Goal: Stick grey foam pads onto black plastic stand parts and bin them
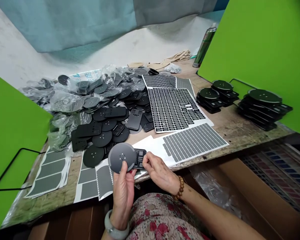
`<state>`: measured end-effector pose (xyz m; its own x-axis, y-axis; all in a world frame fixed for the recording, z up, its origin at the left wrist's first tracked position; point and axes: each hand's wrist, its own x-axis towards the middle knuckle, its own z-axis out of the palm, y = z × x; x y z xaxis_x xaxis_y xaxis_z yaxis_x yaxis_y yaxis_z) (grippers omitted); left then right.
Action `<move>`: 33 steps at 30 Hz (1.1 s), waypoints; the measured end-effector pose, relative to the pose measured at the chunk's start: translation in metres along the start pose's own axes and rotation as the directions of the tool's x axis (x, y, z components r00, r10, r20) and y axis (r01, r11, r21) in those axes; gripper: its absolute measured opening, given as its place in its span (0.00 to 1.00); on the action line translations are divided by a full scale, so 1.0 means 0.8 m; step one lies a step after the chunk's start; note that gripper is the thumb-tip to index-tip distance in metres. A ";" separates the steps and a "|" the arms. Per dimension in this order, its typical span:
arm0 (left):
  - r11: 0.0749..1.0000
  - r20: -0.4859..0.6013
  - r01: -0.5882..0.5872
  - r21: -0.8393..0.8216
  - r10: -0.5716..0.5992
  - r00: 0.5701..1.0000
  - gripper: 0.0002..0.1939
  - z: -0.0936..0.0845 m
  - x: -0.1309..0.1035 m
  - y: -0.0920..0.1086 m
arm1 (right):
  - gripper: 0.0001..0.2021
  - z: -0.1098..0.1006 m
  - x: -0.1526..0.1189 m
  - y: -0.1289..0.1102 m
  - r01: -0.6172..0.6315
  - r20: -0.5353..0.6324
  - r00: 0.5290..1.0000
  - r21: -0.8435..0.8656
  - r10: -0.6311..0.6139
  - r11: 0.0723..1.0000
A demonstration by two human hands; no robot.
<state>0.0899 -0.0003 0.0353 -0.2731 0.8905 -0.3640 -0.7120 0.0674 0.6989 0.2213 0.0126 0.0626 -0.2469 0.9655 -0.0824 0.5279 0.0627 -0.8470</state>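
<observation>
- Left hand (123,190): fingers closed narrowly on the lower rim of a grey disc part (122,157), holding it upright at the near edge of the bench (230,125).
- Right hand (160,171): thumb and forefinger pinched together at the black rectangular tab (140,157) that projects from the disc's right side; whether a label lies between them cannot be told.
- Just behind the disc: a heap of black parts (107,113), many in clear bags.
- Right of the heap: label sheets (173,108), black and grey, reaching the bench's front edge.
- Far right: stacked parts (263,106) before a green panel (260,50).
- Open room: bare bench between sheets and stacks; a cardboard box (252,196) below the edge.
</observation>
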 end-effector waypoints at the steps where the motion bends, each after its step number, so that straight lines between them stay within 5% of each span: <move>1: 1.000 0.003 -0.003 0.005 0.003 1.000 0.21 0.000 0.000 0.000 | 0.07 0.000 0.001 0.000 0.000 0.004 1.000 -0.006 0.000 1.000; 33: 0.996 0.059 -0.052 0.066 0.049 0.997 0.21 -0.001 0.002 -0.005 | 0.05 0.019 0.006 0.004 0.004 -0.097 0.995 -0.084 -0.012 0.996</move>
<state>0.0919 0.0000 0.0311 -0.2689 0.9175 -0.2930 -0.6524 0.0503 0.7562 0.2094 0.0132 0.0511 -0.1734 0.9846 -0.0214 0.5935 0.0871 -0.8001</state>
